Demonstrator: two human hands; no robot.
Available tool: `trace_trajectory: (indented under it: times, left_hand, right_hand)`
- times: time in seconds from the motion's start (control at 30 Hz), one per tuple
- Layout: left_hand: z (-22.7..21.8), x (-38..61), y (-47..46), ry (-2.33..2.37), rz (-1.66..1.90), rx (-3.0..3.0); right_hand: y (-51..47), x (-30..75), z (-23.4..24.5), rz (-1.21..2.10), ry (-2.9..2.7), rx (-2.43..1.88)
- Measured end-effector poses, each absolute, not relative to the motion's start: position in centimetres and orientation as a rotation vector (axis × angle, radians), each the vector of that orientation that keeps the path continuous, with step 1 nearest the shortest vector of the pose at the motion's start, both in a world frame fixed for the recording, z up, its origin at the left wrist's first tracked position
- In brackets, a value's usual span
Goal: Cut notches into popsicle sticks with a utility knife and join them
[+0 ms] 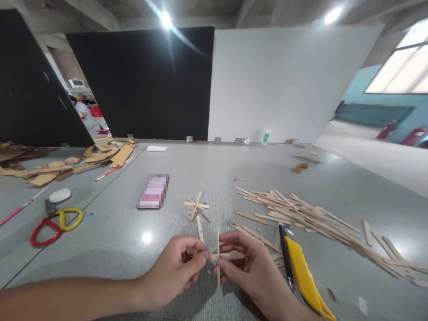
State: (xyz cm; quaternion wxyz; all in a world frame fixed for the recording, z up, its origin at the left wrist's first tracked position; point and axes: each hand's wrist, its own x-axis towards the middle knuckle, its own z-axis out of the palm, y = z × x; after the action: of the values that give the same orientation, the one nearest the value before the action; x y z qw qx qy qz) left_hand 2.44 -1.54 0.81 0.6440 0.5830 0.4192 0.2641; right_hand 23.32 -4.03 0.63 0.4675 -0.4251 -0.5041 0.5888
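Note:
My right hand (pixel 245 263) is closed round two thin wooden craft sticks that cross each other. One craft stick (pixel 218 243) stands nearly upright in the picture, and the other craft stick (pixel 232 255) runs sideways through the crossing. At the left end of the sideways stick, my left hand (pixel 182 265) pinches with thumb and fingertips. Just beyond the hands, a loose craft stick (pixel 199 228) lies on the table. Farther out sits a small star-shaped piece of crossed sticks (pixel 196 205). Curled fingers partly hide the held sticks.
A large pile of craft sticks (pixel 301 214) spreads to the right. Beside my right hand lie a yellow utility knife (pixel 302 269) and a black pen (pixel 286 258). Scissors (pixel 60 223), a phone (pixel 154 191) and cardboard scraps (pixel 110 154) are at left. Upright panels (pixel 284 84) stand behind.

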Motion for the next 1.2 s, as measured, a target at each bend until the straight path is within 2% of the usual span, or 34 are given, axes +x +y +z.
trace_trajectory:
  times: [0.3,1.2]
  left_hand:
    - [0.3,2.2,-1.4,0.883,0.622,1.302]
    - [-0.2,2.5,-1.4,0.89,0.603,1.393]
  right_hand:
    - [-3.9,23.3,0.3,1.413,-1.254,-0.966]
    - [-4.3,24.0,-0.8,1.288,-1.344,-1.086]
